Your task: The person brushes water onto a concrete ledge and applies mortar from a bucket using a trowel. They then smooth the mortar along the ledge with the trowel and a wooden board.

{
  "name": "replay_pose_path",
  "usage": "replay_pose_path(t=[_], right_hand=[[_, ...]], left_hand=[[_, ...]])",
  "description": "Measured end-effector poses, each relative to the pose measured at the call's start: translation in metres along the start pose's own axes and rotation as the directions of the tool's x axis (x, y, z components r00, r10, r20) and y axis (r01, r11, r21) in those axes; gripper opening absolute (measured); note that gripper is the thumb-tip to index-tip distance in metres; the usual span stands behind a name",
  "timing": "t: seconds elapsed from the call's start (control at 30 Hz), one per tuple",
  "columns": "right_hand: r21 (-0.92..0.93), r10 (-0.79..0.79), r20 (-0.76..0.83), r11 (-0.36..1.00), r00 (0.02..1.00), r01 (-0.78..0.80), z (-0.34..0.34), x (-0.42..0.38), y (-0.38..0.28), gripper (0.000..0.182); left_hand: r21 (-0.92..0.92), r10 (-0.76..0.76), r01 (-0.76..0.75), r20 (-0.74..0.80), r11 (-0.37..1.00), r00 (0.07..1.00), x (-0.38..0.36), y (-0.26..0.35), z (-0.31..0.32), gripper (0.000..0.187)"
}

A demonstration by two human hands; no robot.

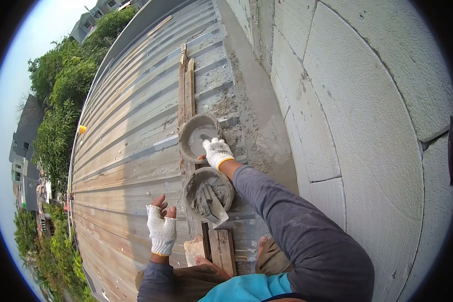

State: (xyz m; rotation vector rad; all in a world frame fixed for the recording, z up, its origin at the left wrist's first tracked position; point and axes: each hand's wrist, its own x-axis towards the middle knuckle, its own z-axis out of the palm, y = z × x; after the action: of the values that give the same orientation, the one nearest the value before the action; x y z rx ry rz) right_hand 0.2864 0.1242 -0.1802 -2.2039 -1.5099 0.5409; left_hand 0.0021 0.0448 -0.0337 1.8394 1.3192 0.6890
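My right hand, in a white fingerless glove, reaches over the near rim of a round grey basin with cloudy liquid inside. Its fingers are curled around something, perhaps the dark object that shows just beyond them; I cannot make out what it is. Closer to me stands a second basin with grey mortar and a flat-bladed trowel lying across it, its blade over the rim. My left hand, gloved alike, hovers over the metal roof with fingers apart and holds nothing.
Wooden planks run lengthwise under and beyond the basins on the ribbed metal roof. A block wall rises at my right above a cement strip. My bare feet are by shorter boards. Trees lie past the roof edge.
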Motion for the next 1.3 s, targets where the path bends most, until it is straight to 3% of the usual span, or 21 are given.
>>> replay_pose_path(t=[0.13, 0.23, 0.27, 0.33, 0.37, 0.4, 0.47, 0.6, 0.67, 0.73, 0.8, 0.87, 1.13, 1.3], right_hand=[[0.097, -0.028, -0.114, 0.995, 0.993, 0.039, -0.038, 0.002, -0.012, 0.039], [0.176, -0.06, -0.238, 0.979, 0.969, 0.104, -0.08, 0.02, -0.018, 0.029], [0.268, 0.016, -0.213, 0.963, 0.977, 0.042, -0.104, 0.02, -0.025, 0.03], [0.234, -0.049, -0.221, 0.967, 0.974, 0.102, -0.151, 0.007, -0.034, 0.045], [0.31, -0.122, -0.15, 0.937, 0.981, 0.164, -0.169, 0.003, -0.031, 0.055], [0.271, -0.17, -0.152, 0.94, 0.974, 0.207, -0.185, -0.003, -0.033, 0.046], [0.45, -0.261, -0.08, 0.851, 0.962, 0.269, -0.202, -0.01, -0.028, 0.047], [0.49, -0.399, 0.101, 0.817, 0.911, 0.304, -0.206, -0.023, -0.03, 0.043], [0.461, -0.404, 0.185, 0.84, 0.896, 0.284, -0.198, -0.028, -0.043, 0.039], [0.295, -0.368, 0.375, 0.917, 0.851, 0.267, -0.18, -0.029, -0.056, 0.036], [0.157, -0.353, 0.444, 0.936, 0.824, 0.316, -0.159, -0.036, -0.074, 0.038], [-0.055, -0.427, 0.397, 0.872, 0.812, 0.486, -0.138, -0.047, -0.085, 0.034], [-0.158, -0.489, 0.383, 0.801, 0.783, 0.577, -0.065, -0.063, -0.086, 0.019], [-0.252, -0.34, 0.559, 0.8, 0.756, 0.545, -0.044, -0.074, -0.098, 0.024]], left_hand=[[-0.004, 0.029, -0.029, -0.023, 1.0, 0.999, 0.001, 0.004, -0.002, 0.051], [-0.07, 0.044, -0.049, -0.065, 0.996, 0.997, 0.004, 0.008, -0.003, 0.048], [-0.064, 0.052, -0.057, -0.075, 0.996, 0.996, 0.005, 0.01, -0.004, 0.048], [-0.03, 0.037, -0.04, -0.106, 0.999, 0.994, 0.009, 0.016, -0.009, 0.047], [-0.001, 0.015, -0.015, -0.126, 1.0, 0.992, 0.009, 0.019, -0.013, 0.047], [-0.008, -0.004, 0.002, -0.15, 1.0, 0.989, 0.01, 0.019, -0.018, 0.048], [-0.054, -0.033, 0.023, -0.205, 0.998, 0.978, 0.016, 0.019, -0.027, 0.051], [-0.09, -0.053, 0.029, -0.276, 0.996, 0.96, 0.018, 0.021, -0.04, 0.057], [-0.085, -0.051, 0.027, -0.289, 0.996, 0.956, 0.017, 0.017, -0.039, 0.057], [-0.126, -0.044, 0.012, -0.25, 0.992, 0.967, 0.017, 0.014, -0.036, 0.057], [-0.107, -0.065, 0.04, -0.234, 0.993, 0.97, 0.016, 0.013, -0.032, 0.056], [-0.053, -0.064, 0.055, -0.193, 0.997, 0.979, 0.015, 0.012, -0.029, 0.055], [-0.028, -0.055, 0.051, -0.186, 0.998, 0.981, 0.014, 0.01, -0.03, 0.054], [0.026, -0.022, 0.025, -0.134, 0.999, 0.991, 0.011, 0.015, -0.036, 0.055]])
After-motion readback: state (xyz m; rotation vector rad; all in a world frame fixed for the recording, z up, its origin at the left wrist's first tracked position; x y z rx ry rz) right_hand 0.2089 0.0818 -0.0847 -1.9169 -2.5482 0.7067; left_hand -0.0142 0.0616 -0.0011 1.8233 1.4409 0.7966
